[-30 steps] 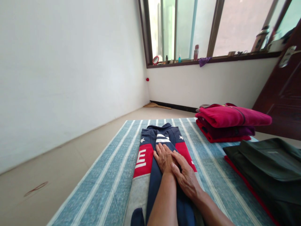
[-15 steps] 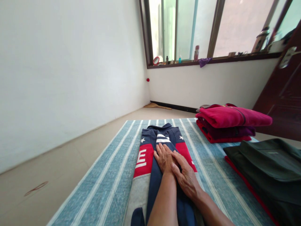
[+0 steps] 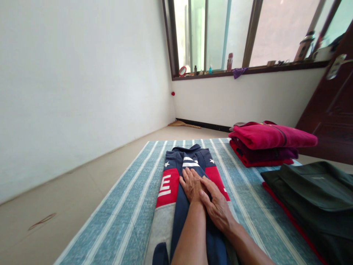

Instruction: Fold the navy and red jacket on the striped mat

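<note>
A navy, red and grey jacket [image 3: 168, 186] with white stars and letters lies lengthwise on the striped bed cover [image 3: 129, 195], its sides folded in and its collar at the far end. My left hand [image 3: 191, 184] rests flat on the middle of the jacket, fingers stretched out. Across its wrist and back lies my right hand [image 3: 217, 204], fingers also extended, partly covering the left. Neither hand grips any cloth. Both forearms hide the jacket's near middle part.
Right of the jacket sits a stack of folded pink, purple and red clothes [image 3: 271, 136]. Nearer, a dark green folded garment [image 3: 311, 191] lies over something red. A white wall [image 3: 82, 92] runs along the left; bottles and a mirror line the window sill [image 3: 209, 75]. A brown door [image 3: 331, 110] stands right.
</note>
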`<action>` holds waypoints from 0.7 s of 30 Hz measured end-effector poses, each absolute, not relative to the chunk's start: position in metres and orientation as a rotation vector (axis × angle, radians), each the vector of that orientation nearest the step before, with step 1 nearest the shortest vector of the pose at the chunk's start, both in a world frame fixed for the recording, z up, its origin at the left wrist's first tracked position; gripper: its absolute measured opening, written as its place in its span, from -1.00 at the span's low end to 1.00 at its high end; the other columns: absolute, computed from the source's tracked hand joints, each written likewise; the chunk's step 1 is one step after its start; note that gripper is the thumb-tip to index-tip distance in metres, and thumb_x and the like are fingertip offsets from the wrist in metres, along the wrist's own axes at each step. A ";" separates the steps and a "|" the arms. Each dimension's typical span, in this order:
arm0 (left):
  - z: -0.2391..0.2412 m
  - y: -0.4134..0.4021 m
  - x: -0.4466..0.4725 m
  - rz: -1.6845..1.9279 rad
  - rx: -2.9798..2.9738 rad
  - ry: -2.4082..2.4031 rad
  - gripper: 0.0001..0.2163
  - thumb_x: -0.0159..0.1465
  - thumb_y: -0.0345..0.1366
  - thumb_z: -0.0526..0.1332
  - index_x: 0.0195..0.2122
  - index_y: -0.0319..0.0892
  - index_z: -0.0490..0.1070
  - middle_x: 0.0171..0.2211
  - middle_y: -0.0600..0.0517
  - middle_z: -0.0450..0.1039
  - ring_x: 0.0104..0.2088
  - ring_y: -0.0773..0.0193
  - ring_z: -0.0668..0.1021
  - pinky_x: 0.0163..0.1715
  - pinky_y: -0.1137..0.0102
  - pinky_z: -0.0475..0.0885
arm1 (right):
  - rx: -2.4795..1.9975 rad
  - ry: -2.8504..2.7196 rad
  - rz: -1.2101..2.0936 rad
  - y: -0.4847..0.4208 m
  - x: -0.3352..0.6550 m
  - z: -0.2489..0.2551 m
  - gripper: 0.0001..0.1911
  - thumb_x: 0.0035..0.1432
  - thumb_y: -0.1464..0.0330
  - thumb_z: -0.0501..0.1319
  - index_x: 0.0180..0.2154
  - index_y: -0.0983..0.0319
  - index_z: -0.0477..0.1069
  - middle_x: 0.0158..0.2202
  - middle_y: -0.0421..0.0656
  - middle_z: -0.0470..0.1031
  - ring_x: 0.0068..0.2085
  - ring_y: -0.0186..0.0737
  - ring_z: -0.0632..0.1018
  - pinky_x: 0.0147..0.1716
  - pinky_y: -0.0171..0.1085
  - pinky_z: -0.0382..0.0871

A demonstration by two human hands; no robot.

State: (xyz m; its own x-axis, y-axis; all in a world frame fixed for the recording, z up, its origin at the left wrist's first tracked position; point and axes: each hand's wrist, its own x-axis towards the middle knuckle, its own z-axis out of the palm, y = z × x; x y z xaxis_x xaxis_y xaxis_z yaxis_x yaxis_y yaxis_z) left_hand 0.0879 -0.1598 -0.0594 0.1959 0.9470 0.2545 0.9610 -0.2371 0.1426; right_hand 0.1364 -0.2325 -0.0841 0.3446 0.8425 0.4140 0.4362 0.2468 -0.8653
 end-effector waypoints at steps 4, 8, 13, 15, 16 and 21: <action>-0.057 -0.160 0.088 -0.423 -2.388 -1.930 -0.49 0.32 -0.26 0.00 0.25 -0.41 0.16 0.30 -0.25 0.06 0.31 -0.04 0.11 0.24 0.06 0.06 | -1.388 -1.273 0.428 -0.232 0.136 -0.083 -0.55 0.22 0.21 0.11 0.12 0.19 0.35 0.19 -0.04 0.33 0.22 -0.04 0.31 0.23 0.01 0.14; -0.058 -0.159 0.089 -0.424 -2.393 -1.930 -0.48 0.31 -0.24 0.00 0.25 -0.41 0.16 0.30 -0.26 0.07 0.31 -0.04 0.11 0.24 0.07 0.06 | -1.384 -1.273 0.427 -0.231 0.137 -0.084 -0.54 0.22 0.21 0.11 0.12 0.19 0.35 0.19 -0.04 0.33 0.21 -0.06 0.32 0.23 0.00 0.14; -0.060 -0.158 0.088 -0.429 -2.392 -1.926 -0.49 0.31 -0.24 -0.02 0.25 -0.40 0.17 0.30 -0.26 0.07 0.31 -0.03 0.10 0.24 0.05 0.07 | -1.377 -1.265 0.414 -0.231 0.137 -0.084 -0.55 0.21 0.20 0.12 0.11 0.16 0.36 0.19 -0.06 0.34 0.21 -0.06 0.32 0.23 0.00 0.14; -0.059 -0.158 0.088 -0.430 -2.398 -1.924 -0.48 0.31 -0.24 -0.02 0.25 -0.39 0.17 0.30 -0.26 0.07 0.31 -0.03 0.11 0.23 0.04 0.08 | -1.372 -1.270 0.407 -0.231 0.137 -0.084 -0.55 0.21 0.20 0.13 0.11 0.15 0.36 0.19 -0.07 0.34 0.21 -0.06 0.32 0.22 0.00 0.15; -0.059 -0.158 0.088 -0.430 -2.402 -1.924 -0.48 0.31 -0.23 -0.02 0.25 -0.39 0.18 0.30 -0.26 0.07 0.31 -0.04 0.11 0.23 0.03 0.08 | -1.372 -1.273 0.405 -0.231 0.137 -0.084 -0.55 0.21 0.20 0.13 0.12 0.16 0.36 0.19 -0.07 0.34 0.21 -0.06 0.32 0.22 0.00 0.15; -0.057 -0.157 0.088 -0.425 -2.423 -1.928 -0.47 0.31 -0.22 -0.03 0.24 -0.41 0.18 0.29 -0.27 0.07 0.31 -0.05 0.10 0.24 0.02 0.07 | -1.383 -1.277 0.414 -0.231 0.137 -0.085 -0.54 0.22 0.20 0.13 0.12 0.17 0.36 0.18 -0.07 0.35 0.21 -0.06 0.32 0.22 -0.01 0.16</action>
